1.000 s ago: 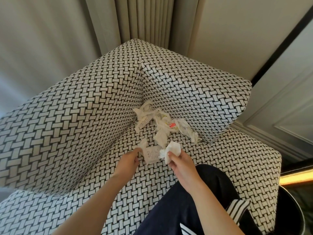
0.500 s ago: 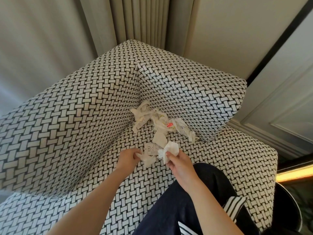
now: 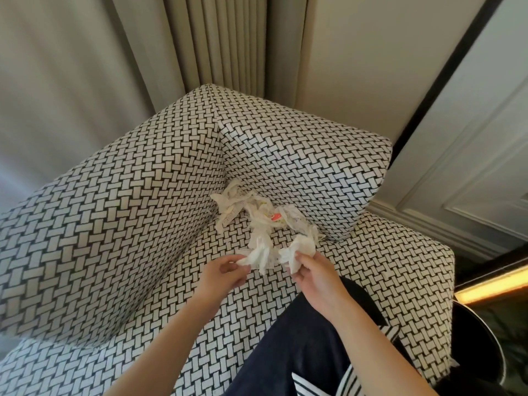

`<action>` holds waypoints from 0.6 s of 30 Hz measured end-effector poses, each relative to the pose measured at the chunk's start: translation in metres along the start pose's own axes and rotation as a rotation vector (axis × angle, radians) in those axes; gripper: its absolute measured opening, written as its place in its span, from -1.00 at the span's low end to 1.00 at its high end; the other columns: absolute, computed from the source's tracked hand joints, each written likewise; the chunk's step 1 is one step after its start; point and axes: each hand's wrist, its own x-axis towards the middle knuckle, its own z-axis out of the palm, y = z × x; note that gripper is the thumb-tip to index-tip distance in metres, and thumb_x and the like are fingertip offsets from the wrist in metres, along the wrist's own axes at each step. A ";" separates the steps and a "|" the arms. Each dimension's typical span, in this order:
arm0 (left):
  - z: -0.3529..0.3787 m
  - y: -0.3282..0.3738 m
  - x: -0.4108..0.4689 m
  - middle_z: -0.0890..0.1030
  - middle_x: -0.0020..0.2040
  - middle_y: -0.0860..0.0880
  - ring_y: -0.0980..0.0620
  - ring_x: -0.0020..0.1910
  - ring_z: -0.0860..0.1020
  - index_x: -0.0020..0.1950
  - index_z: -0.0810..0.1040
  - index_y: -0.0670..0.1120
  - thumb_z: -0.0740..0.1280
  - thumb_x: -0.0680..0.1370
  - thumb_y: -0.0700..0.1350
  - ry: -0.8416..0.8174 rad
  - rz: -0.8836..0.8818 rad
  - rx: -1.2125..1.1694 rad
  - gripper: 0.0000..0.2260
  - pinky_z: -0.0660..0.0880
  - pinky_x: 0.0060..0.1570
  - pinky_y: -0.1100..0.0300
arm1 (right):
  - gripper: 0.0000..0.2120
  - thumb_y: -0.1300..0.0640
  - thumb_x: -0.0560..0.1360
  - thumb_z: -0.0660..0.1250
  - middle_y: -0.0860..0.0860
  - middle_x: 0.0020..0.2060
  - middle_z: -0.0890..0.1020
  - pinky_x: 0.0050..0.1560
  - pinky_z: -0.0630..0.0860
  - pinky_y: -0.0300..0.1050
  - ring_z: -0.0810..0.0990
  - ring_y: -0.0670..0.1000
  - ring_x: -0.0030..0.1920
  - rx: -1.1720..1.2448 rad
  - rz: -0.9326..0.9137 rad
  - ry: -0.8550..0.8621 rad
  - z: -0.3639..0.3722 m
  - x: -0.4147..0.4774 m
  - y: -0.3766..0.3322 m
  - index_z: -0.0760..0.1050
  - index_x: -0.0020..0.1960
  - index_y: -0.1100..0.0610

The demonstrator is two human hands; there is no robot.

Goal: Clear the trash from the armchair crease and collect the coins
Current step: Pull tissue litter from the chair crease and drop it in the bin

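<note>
A black-and-white woven armchair (image 3: 114, 224) fills the view. Crumpled white paper trash (image 3: 257, 215), with a small red scrap (image 3: 276, 217) in it, lies in the crease where backrest, armrest and seat meet. My left hand (image 3: 225, 274) pinches a crumpled white tissue with a receipt (image 3: 258, 257) just above the seat. My right hand (image 3: 317, 277) grips another white tissue wad (image 3: 298, 251) beside it. The two wads nearly touch. No coins are visible.
A dark trouser leg with white stripes (image 3: 300, 352) rests on the seat at the lower right. Beige curtains (image 3: 214, 38) hang behind the chair. A white panelled wall (image 3: 471, 152) stands at the right, with a dark round object (image 3: 480, 347) beside the chair.
My left hand has lifted its paper off the seat and brought it up toward the wad in my right hand. The view has shifted slightly.
</note>
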 end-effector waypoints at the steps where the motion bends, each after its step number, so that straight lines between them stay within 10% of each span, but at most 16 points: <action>1: 0.010 0.009 0.001 0.61 -0.15 -0.14 0.02 -0.22 0.58 0.07 0.59 -0.14 0.41 0.45 -0.25 -0.020 0.008 -0.026 -0.79 0.58 -0.15 0.25 | -0.80 0.34 0.53 0.22 0.14 0.01 0.61 -0.08 0.50 -0.16 0.57 0.02 -0.01 0.016 -0.013 0.006 -0.005 -0.003 -0.008 0.49 0.12 0.19; 18: 0.318 0.052 -0.039 0.60 0.01 -0.13 0.00 -0.06 0.59 0.11 0.53 -0.12 0.39 0.45 -0.31 -0.590 -0.227 -0.069 -0.74 0.59 -0.09 0.22 | -0.78 0.30 0.51 0.25 0.15 -0.01 0.58 -0.06 0.50 -0.09 0.55 0.05 -0.06 0.450 -0.189 0.505 -0.227 -0.115 -0.116 0.44 0.16 0.21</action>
